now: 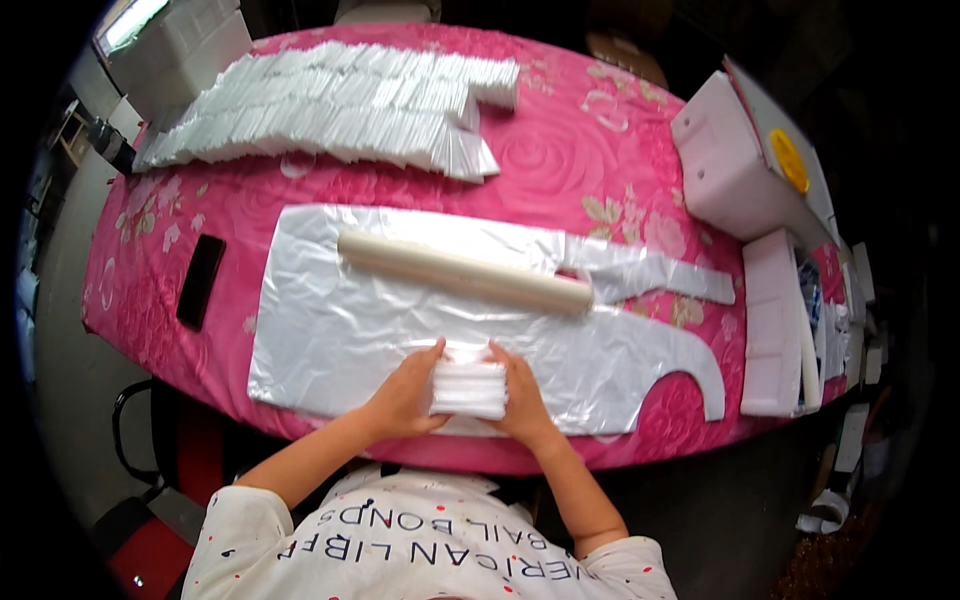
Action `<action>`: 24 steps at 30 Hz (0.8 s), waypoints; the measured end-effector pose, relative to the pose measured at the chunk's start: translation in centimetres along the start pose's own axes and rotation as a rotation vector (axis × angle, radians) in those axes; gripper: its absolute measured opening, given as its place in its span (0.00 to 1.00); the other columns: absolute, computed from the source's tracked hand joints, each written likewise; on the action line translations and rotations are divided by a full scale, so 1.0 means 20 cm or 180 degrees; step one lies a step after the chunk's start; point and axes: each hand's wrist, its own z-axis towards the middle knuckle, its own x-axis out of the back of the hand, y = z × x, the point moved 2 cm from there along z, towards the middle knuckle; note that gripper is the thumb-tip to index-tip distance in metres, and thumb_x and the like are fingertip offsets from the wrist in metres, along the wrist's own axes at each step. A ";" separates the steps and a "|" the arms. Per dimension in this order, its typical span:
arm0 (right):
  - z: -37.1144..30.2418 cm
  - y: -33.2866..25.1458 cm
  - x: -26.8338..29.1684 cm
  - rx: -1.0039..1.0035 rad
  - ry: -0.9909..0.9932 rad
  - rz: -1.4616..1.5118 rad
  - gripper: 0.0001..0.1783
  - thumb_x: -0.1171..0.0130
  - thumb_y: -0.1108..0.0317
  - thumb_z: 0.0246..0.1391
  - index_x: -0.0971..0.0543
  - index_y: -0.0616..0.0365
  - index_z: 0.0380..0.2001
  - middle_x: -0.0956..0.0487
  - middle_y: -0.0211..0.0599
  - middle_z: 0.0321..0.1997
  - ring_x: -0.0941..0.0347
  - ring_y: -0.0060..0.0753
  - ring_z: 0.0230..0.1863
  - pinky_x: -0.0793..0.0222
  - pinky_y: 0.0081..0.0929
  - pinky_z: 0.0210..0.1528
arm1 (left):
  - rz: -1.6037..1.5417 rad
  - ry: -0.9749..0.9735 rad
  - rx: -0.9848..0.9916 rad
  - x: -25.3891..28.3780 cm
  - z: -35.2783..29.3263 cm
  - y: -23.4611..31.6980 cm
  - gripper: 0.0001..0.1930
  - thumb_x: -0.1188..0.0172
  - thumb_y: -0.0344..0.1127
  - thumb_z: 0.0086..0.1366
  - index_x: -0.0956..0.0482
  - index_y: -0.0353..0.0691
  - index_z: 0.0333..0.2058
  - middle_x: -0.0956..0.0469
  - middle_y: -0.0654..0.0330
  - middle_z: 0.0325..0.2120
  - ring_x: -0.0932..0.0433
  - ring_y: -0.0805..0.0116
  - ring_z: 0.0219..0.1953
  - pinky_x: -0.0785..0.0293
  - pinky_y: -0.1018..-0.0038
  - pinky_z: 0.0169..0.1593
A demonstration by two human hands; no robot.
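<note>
White bundle [469, 390] between left fingers [420, 368] and right fingers [515, 377]

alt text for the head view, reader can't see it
A person's left hand and right hand hold a folded white bundle between them, over a silvery plastic sheet with a beige rod on it. A black phone and rows of white packets lie on the pink tablecloth.

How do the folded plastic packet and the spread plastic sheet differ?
The folded plastic packet is compact and layered; the spread plastic sheet is broad and flat. The packet is held between the left hand and right hand; the sheet lies under a beige tube. Both look whitish.
</note>
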 end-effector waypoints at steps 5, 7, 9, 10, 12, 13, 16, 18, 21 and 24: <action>0.00 0.01 0.02 0.0151 -0.0217 0.0108 0.49 0.30 0.66 0.30 0.41 0.59 0.58 0.28 0.40 0.47 0.35 0.46 0.48 0.41 0.36 0.53 | -0.0192 0.0118 0.0039 0.06 0.02 0.03 0.36 0.33 0.32 0.42 0.37 0.38 0.52 0.30 0.50 0.43 0.30 0.51 0.46 0.32 0.64 0.49; 0.01 0.00 0.06 -0.0013 -0.0296 0.0250 0.46 0.32 0.68 0.32 0.40 0.58 0.58 0.29 0.41 0.47 0.35 0.46 0.48 0.41 0.35 0.54 | -0.0279 0.0094 0.0108 0.06 0.03 0.04 0.33 0.34 0.32 0.42 0.35 0.38 0.50 0.29 0.51 0.43 0.29 0.52 0.44 0.31 0.65 0.48; 0.01 0.01 0.08 -0.0096 -0.0245 0.0245 0.45 0.33 0.70 0.31 0.40 0.58 0.57 0.29 0.43 0.46 0.35 0.47 0.48 0.41 0.36 0.53 | -0.0328 -0.0008 0.0141 0.06 0.06 0.04 0.32 0.34 0.32 0.42 0.34 0.38 0.50 0.29 0.51 0.42 0.29 0.53 0.44 0.32 0.65 0.48; 0.00 0.02 0.09 -0.0342 -0.0280 0.0330 0.43 0.34 0.72 0.31 0.38 0.56 0.57 0.29 0.45 0.45 0.33 0.48 0.47 0.38 0.35 0.51 | -0.0291 0.0015 0.0053 0.06 0.09 0.06 0.32 0.34 0.32 0.42 0.33 0.38 0.49 0.29 0.50 0.41 0.29 0.53 0.44 0.31 0.65 0.48; 0.05 0.04 0.15 -0.0285 -0.0249 0.0335 0.42 0.35 0.72 0.31 0.38 0.55 0.56 0.29 0.47 0.45 0.33 0.49 0.47 0.37 0.35 0.51 | -0.0311 -0.0053 -0.0069 0.08 0.17 0.07 0.32 0.34 0.31 0.42 0.34 0.38 0.49 0.29 0.51 0.41 0.29 0.52 0.43 0.31 0.65 0.47; 0.09 0.05 0.19 -0.0260 -0.0237 0.0339 0.42 0.35 0.73 0.31 0.37 0.55 0.56 0.29 0.47 0.44 0.33 0.49 0.47 0.37 0.35 0.51 | -0.0323 -0.0087 -0.0126 0.09 0.22 0.07 0.32 0.34 0.31 0.42 0.34 0.38 0.49 0.28 0.51 0.41 0.28 0.52 0.43 0.31 0.65 0.47; 0.36 0.11 0.38 0.0247 -0.0021 0.0085 0.38 0.35 0.72 0.33 0.34 0.58 0.53 0.29 0.47 0.45 0.32 0.49 0.47 0.36 0.35 0.50 | -0.0007 0.0209 -0.0502 0.18 0.48 0.05 0.34 0.32 0.30 0.39 0.33 0.38 0.49 0.28 0.51 0.40 0.27 0.54 0.42 0.30 0.67 0.46; 0.59 0.20 0.52 0.0205 -0.0043 -0.0012 0.37 0.33 0.70 0.34 0.33 0.60 0.52 0.28 0.46 0.46 0.31 0.45 0.49 0.36 0.31 0.51 | -0.0109 0.0561 -0.0705 0.23 0.74 0.02 0.34 0.31 0.29 0.39 0.33 0.37 0.49 0.28 0.51 0.40 0.27 0.55 0.43 0.30 0.68 0.45; 1.03 0.33 0.67 0.0303 0.0195 0.0275 0.33 0.36 0.72 0.37 0.33 0.61 0.50 0.27 0.42 0.47 0.31 0.35 0.51 0.36 0.29 0.52 | -0.0093 0.1260 -0.0559 0.32 1.11 -0.09 0.30 0.34 0.26 0.44 0.33 0.35 0.49 0.28 0.51 0.42 0.27 0.58 0.43 0.28 0.70 0.45; 1.44 0.51 0.68 0.0447 0.0124 0.0771 0.27 0.39 0.73 0.40 0.31 0.58 0.47 0.26 0.37 0.41 0.29 0.29 0.43 0.34 0.25 0.46 | -0.0368 0.1604 -0.0043 0.37 1.38 -0.24 0.28 0.36 0.30 0.48 0.34 0.34 0.49 0.29 0.51 0.42 0.27 0.62 0.45 0.26 0.71 0.41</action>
